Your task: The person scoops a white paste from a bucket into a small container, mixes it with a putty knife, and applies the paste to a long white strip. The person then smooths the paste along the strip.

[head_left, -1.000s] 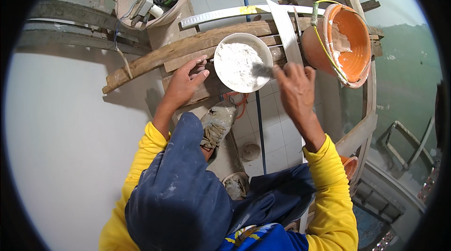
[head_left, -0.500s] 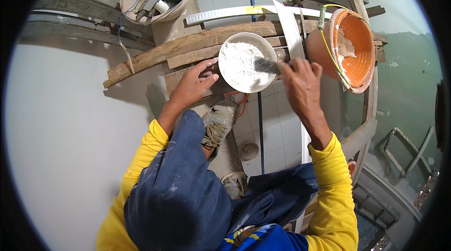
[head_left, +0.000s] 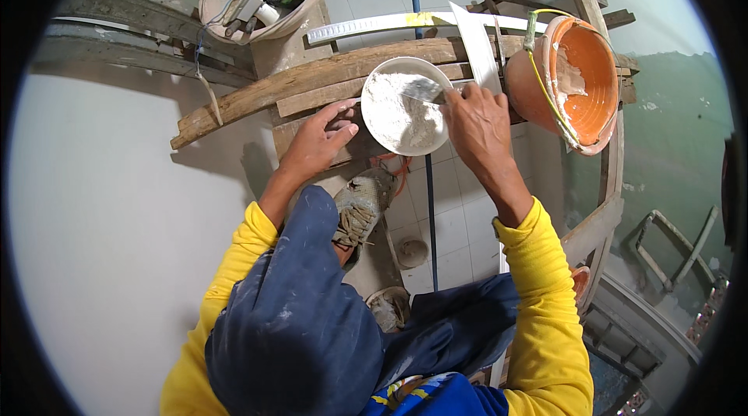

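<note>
A white bowl of white powder sits on wooden boards. My right hand grips a putty knife, its metal blade in the powder at the bowl's right half. My left hand is at the bowl's left side, fingers apart and slightly curved; whether the fingertips touch it I cannot tell. A long white strip lies across the boards just right of the bowl.
An orange bucket with white residue stands at the right. A tub of tools is at the upper left. Below are my shoe, a blue pole and white floor tiles. Green-patched wall is at the right.
My right hand has moved up with the putty knife, and the blade has shifted up within the bowl, showing a lighter face now. My left hand stays beside the bowl.
</note>
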`<state>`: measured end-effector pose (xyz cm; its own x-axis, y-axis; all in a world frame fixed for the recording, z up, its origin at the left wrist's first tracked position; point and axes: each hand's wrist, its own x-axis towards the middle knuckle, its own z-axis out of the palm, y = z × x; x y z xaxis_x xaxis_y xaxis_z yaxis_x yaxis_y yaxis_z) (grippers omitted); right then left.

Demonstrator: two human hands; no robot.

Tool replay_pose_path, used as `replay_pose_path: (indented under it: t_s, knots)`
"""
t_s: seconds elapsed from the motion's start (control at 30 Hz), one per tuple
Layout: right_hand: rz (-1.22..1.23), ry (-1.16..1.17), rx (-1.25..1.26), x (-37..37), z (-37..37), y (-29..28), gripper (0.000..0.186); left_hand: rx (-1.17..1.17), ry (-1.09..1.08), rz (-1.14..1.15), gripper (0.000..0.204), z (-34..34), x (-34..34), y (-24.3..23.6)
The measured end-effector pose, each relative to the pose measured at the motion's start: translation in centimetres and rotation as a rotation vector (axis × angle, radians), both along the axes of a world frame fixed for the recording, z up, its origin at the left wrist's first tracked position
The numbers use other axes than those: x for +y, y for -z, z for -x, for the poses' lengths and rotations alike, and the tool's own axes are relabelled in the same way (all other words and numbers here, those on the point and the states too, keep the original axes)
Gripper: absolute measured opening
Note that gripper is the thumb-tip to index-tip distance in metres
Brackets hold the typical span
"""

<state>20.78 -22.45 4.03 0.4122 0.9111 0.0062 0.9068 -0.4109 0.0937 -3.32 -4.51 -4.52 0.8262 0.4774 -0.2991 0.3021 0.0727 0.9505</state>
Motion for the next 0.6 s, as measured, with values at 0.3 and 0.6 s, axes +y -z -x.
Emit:
replay_pose_path:
  t_s: [0.3, 0.6]
  knots:
    - [0.102, -0.071, 0.109, -1.9, 2.8, -2.6, 0.024, -0.032, -0.022, 0.018, 0.055, 0.0, 0.5, 0.7]
    - [-0.301, 0.256, 0.41, -9.4, -3.0, -11.4, 0.033, -0.012, -0.05, 0.023, 0.054, 0.0, 1.0, 1.0]
